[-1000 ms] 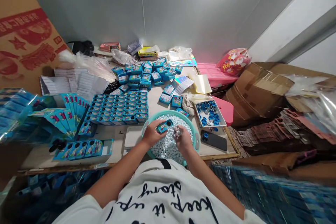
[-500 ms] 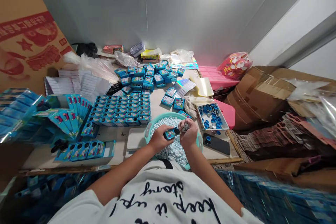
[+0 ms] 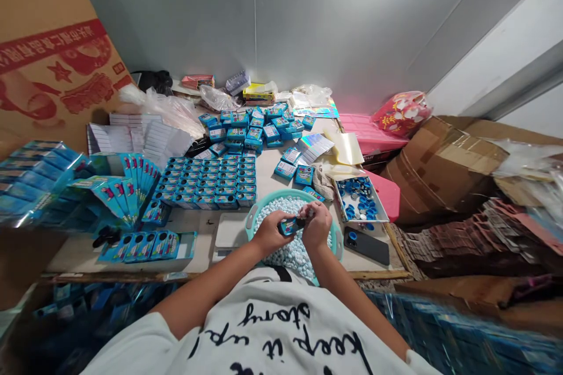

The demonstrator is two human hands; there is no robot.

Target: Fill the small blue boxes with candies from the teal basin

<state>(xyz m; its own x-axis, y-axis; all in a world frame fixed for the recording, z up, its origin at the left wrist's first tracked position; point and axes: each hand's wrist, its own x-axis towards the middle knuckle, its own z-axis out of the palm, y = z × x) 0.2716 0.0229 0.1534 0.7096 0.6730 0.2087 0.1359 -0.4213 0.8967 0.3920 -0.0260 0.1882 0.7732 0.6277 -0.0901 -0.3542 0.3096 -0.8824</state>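
Note:
My left hand [image 3: 269, 233] is closed round a small blue printed box [image 3: 289, 226], tilted over the basin. My right hand [image 3: 318, 227] is curled around some small pale pellets [image 3: 310, 208], its fingertips close to the box's dark end. Whether they touch the box I cannot tell. Beneath both hands is a turquoise basin [image 3: 339, 244] full of pale blue and white pellets [image 3: 288, 256]. A white tray [image 3: 378, 218] of blue caps [image 3: 358, 202] stands right of the basin, with a dark phone [image 3: 368, 246] in front of it.
Rows of blue boxes [image 3: 206, 181] stand left of the basin, with a loose heap [image 3: 253, 126] behind. Folded blue packaging [image 3: 127, 187] lies farther left, near a short row of boxes [image 3: 149, 246]. Cardboard cartons [image 3: 433, 164] crowd the right side.
My right hand's fingers have drawn in around the pellets at the box's end, and fewer pellets show. The box sits slightly lower and flatter. The whole view has shifted a little.

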